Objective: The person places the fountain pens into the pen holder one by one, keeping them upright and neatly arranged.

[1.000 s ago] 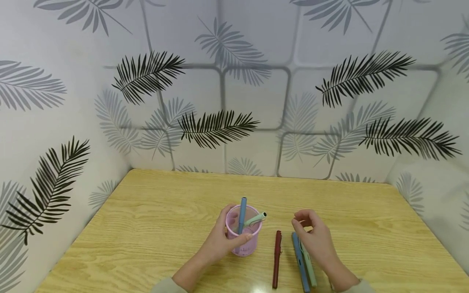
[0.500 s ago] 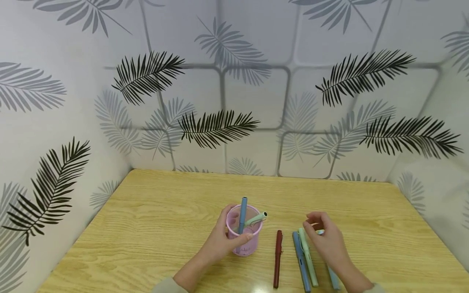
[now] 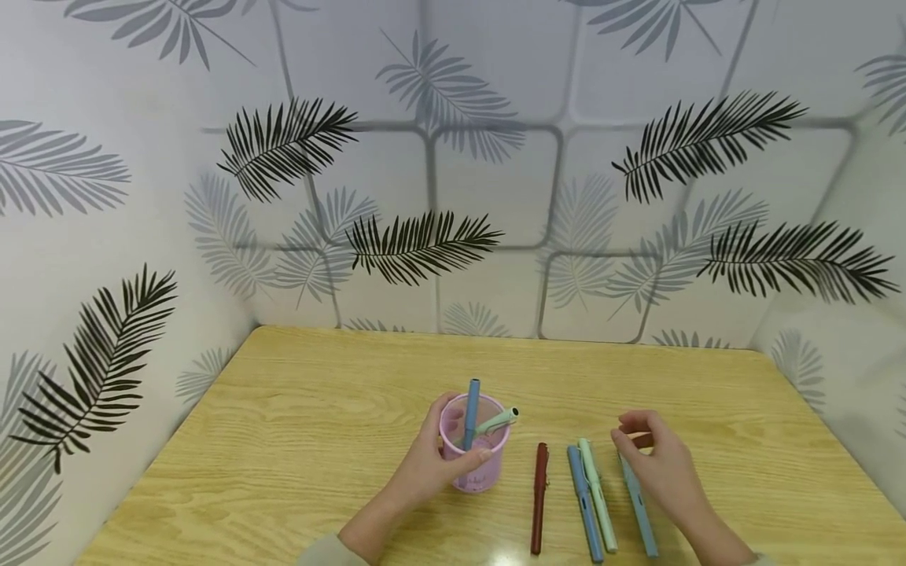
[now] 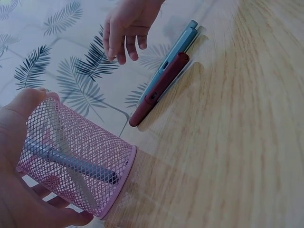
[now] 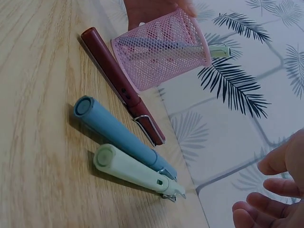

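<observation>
Left hand [image 3: 427,469] wrapped round one pink cup [image 3: 484,475], upright on tabletop [image 3: 318,409]. Right hand [image 3: 661,465] loose-fingered, apparently empty, over outer blue pen [image 3: 640,511]; a stray brush could roll it. Six pens: steep blue pen [image 3: 471,413], leaning green pen [image 3: 499,422] in cup; outside, red pen [image 3: 539,499], middle blue pen [image 3: 585,505], flat green pen [image 3: 598,497], outer one.

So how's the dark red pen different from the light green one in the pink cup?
The dark red pen is deep-colored, while the light green pen is pale. The red pen lies flat on the table; the green one leans inside the pink cup, one end sticking out past the rim. Both are slim pens with a clip.
</observation>
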A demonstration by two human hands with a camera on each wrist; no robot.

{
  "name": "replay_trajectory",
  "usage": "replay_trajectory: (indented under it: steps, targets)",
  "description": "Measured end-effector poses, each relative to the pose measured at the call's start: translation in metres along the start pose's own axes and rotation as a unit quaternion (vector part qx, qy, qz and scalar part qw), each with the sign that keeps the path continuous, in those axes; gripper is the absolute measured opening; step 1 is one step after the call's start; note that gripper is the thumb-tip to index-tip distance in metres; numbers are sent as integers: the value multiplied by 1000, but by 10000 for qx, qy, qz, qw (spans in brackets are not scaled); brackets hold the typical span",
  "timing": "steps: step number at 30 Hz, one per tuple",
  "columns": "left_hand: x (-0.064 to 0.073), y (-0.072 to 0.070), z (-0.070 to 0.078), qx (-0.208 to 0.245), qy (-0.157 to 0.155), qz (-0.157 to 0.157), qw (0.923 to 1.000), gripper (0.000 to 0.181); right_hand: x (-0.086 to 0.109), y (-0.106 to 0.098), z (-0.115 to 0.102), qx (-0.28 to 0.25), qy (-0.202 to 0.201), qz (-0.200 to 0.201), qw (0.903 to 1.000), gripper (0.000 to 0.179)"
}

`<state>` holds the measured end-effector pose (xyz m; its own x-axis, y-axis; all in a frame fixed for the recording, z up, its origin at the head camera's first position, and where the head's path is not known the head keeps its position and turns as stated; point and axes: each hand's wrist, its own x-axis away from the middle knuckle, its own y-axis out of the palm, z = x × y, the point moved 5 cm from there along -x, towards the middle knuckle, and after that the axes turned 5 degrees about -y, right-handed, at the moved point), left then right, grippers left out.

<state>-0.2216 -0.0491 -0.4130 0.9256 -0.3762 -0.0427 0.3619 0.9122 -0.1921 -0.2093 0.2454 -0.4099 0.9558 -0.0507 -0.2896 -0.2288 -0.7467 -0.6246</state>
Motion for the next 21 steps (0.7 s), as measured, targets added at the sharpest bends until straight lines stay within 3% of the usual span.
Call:
replay_trajectory:
  steps: [8, 15, 21]
  targets:
    - [-1, 0, -2, 91, 28, -8, 10000, 83, 3, -7, 14, 193, 429, -466, 9978, 41]
    - [1, 0, 0, 39, 27, 16, 10000, 82, 5, -8, 25, 527, 665, -671, 9941, 40]
    - [2, 1, 2, -45, -5, 28, 10000, 81, 9, -4, 34, 644, 934, -1176, 9866, 46]
